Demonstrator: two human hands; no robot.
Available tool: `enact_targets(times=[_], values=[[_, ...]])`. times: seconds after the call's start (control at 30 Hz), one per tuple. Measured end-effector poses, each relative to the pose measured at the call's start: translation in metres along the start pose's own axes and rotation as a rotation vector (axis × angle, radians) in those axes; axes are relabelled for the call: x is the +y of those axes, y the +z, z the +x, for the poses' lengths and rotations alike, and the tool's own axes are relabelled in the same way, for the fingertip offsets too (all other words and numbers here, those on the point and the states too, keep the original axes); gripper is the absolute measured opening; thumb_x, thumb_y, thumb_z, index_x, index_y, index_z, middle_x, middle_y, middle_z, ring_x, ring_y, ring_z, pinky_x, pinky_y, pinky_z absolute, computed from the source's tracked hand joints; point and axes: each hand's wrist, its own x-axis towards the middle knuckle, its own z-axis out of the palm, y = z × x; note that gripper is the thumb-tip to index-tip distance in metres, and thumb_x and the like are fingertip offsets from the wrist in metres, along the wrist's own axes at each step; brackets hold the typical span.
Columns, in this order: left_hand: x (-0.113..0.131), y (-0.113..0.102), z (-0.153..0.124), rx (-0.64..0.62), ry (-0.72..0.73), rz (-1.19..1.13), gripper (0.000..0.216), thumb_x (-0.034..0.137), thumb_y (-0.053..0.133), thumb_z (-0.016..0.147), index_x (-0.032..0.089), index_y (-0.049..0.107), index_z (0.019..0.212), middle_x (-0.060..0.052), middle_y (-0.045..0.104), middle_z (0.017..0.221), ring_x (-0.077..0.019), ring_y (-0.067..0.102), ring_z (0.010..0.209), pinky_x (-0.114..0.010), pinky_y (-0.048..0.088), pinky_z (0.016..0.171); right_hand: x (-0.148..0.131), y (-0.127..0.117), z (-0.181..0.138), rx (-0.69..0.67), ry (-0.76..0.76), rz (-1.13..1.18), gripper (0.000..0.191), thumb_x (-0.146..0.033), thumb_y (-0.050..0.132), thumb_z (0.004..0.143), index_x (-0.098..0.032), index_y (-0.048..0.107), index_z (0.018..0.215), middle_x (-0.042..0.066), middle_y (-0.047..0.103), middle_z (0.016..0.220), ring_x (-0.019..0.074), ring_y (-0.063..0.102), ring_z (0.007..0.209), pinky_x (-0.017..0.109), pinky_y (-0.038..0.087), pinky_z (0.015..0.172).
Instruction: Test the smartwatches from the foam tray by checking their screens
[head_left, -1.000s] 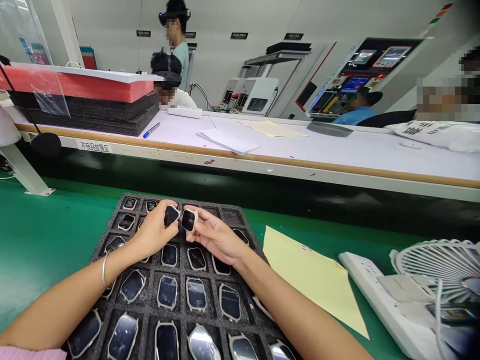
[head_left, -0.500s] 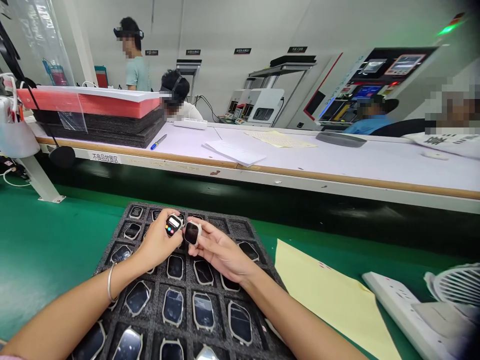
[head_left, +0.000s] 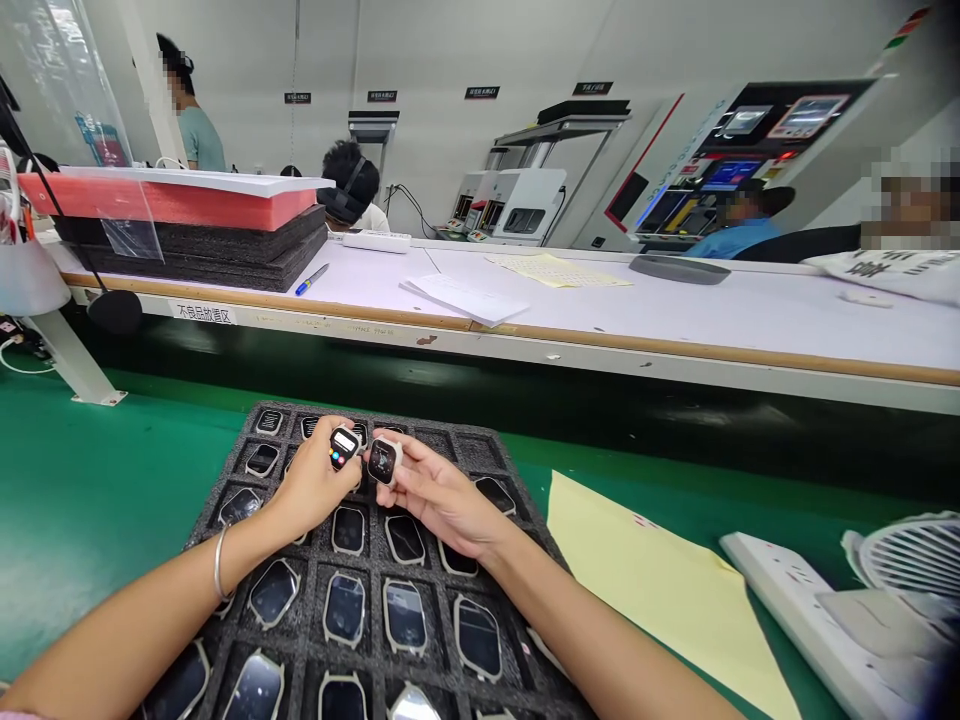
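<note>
My left hand is closed around a strapless smartwatch whose lit screen shows a white box and coloured dots. Just to its right, my right hand grips a second smartwatch by its edges, with a faint pattern on its dark screen. Both are held above the far part of a dark foam tray. Many tray pockets hold more strapless watches, such as a dark-screened watch below my right hand. My hands and forearms hide some of the pockets.
A yellow sheet lies right of the tray on the green table, beside a white power strip and small fan. Behind runs a raised white shelf with stacked foam, papers and a pen. Several people are beyond.
The right-hand watch's screen has gone from dark to showing a faint pattern. Both hands keep their hold. In the background, a standing person has moved left.
</note>
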Motion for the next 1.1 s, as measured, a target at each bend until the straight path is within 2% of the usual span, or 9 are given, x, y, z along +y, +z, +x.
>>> enact_targets(times=[0.27,0.47,0.63,0.83,1.1], values=[[-0.0022,0.0008,0.0012,0.020,-0.014,-0.018,0.033,0.022,0.057,0.077,0.018,0.050,0.108,-0.006,0.063,0.104,-0.0207,0.060,0.098,-0.033,0.047,0.083,0.0006,0.0004,0.0002,-0.025,0.006,0.000,0.046,-0.029,0.078,0.079,-0.028,0.062,0.122,0.001,0.063,0.095,0.0124,0.064,0.074,0.031,0.050,0.077],[-0.0003,0.0018,0.0016,0.024,-0.022,-0.035,0.032,0.017,0.055,0.075,0.019,0.051,0.108,-0.004,0.063,0.099,-0.0169,0.059,0.086,-0.031,0.046,0.079,0.0009,-0.0013,0.0006,-0.014,0.016,0.000,0.047,-0.030,0.077,0.079,-0.028,0.061,0.123,0.002,0.062,0.099,0.0118,0.063,0.072,0.030,0.050,0.073],[-0.0012,0.0020,0.0015,0.016,-0.020,-0.020,0.033,0.019,0.055,0.075,0.019,0.052,0.108,-0.004,0.063,0.098,-0.0166,0.058,0.083,-0.028,0.044,0.070,0.0005,-0.0021,0.0009,-0.016,0.011,-0.004,0.047,-0.029,0.077,0.079,-0.028,0.061,0.123,0.001,0.062,0.097,0.0120,0.063,0.072,0.031,0.050,0.075],[-0.0010,0.0018,0.0014,0.010,-0.008,-0.013,0.034,0.016,0.054,0.074,0.019,0.052,0.108,-0.003,0.063,0.097,-0.0157,0.058,0.081,-0.027,0.045,0.071,-0.0004,-0.0021,0.0013,-0.023,-0.001,0.003,0.047,-0.029,0.078,0.078,-0.027,0.061,0.122,0.001,0.063,0.098,0.0118,0.064,0.072,0.030,0.050,0.073],[-0.0008,0.0014,0.0000,0.005,-0.016,0.020,0.035,0.017,0.055,0.073,0.020,0.052,0.108,-0.002,0.063,0.093,-0.0153,0.058,0.076,-0.026,0.043,0.064,-0.0016,-0.0008,0.0012,-0.012,-0.007,-0.013,0.048,-0.029,0.079,0.077,-0.026,0.061,0.122,0.001,0.063,0.097,0.0118,0.063,0.071,0.030,0.051,0.073]])
